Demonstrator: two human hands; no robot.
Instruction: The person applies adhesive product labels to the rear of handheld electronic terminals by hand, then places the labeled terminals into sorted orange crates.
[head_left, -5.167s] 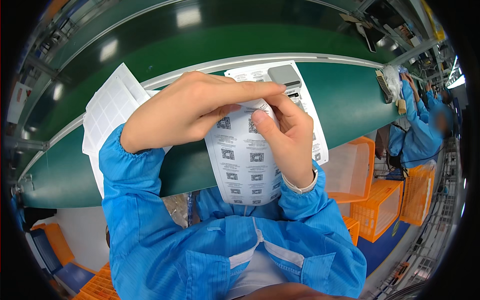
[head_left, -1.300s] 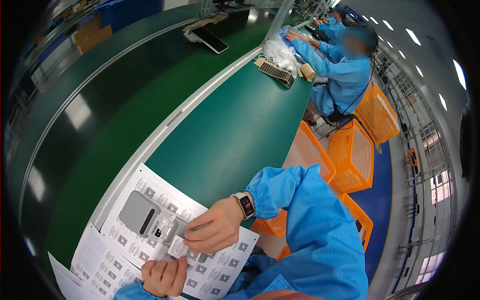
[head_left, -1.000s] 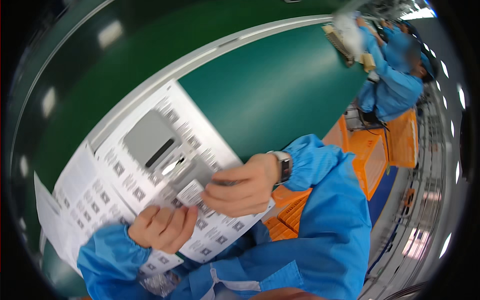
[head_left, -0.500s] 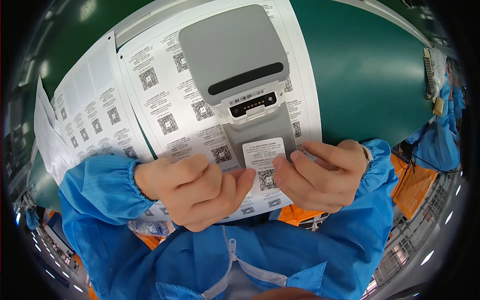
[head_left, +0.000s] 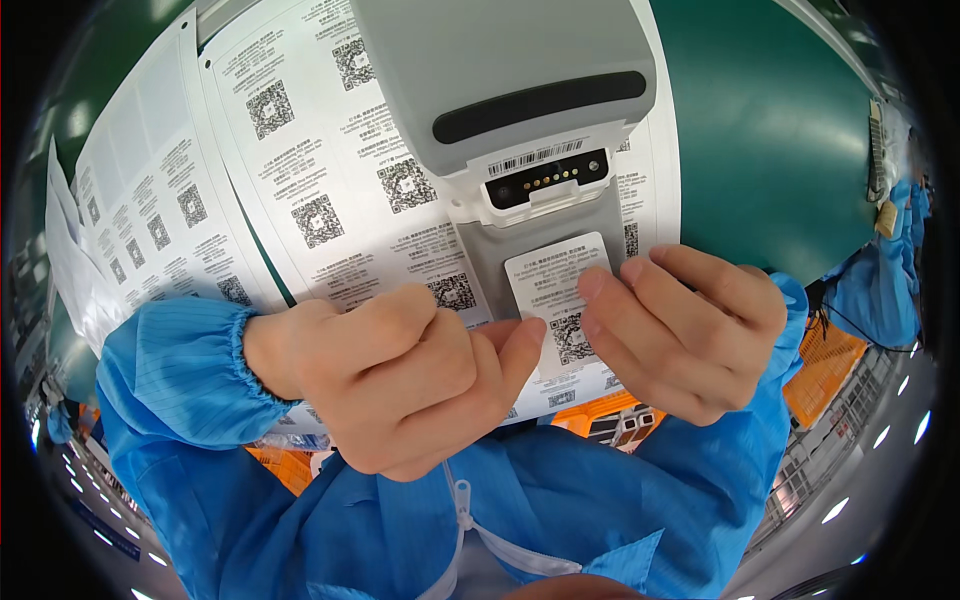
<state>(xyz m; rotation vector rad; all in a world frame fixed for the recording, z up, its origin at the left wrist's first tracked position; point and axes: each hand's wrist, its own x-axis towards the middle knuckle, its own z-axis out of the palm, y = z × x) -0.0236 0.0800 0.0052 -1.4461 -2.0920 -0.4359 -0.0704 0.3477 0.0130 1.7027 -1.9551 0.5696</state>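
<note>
A white sticker label (head_left: 548, 268) with small print and a square code lies over the narrow grey lower part of a payment terminal (head_left: 510, 70). Curled fingers and a thumb of my left hand (head_left: 410, 375) pinch the label's lower left edge. At its right edge, the thumb and fingertips of my right hand (head_left: 695, 335) close on it. Whether the label touches the terminal's surface cannot be told. Above the label, the terminal shows a black strip (head_left: 540, 107), a barcode and a black connector (head_left: 548, 180) with gold contacts.
Sheets of printed labels (head_left: 300, 170) lie under the terminal and to its left, on a green table (head_left: 760, 130). Orange crates (head_left: 825, 375) stand beyond the right edge and below the front edge. Blue garments (head_left: 880, 290) hang at the far right.
The terminal, label and sheets appear larger and closer in view. Both hands still hold the label's edges; the right hand sits farther right and slightly higher.
</note>
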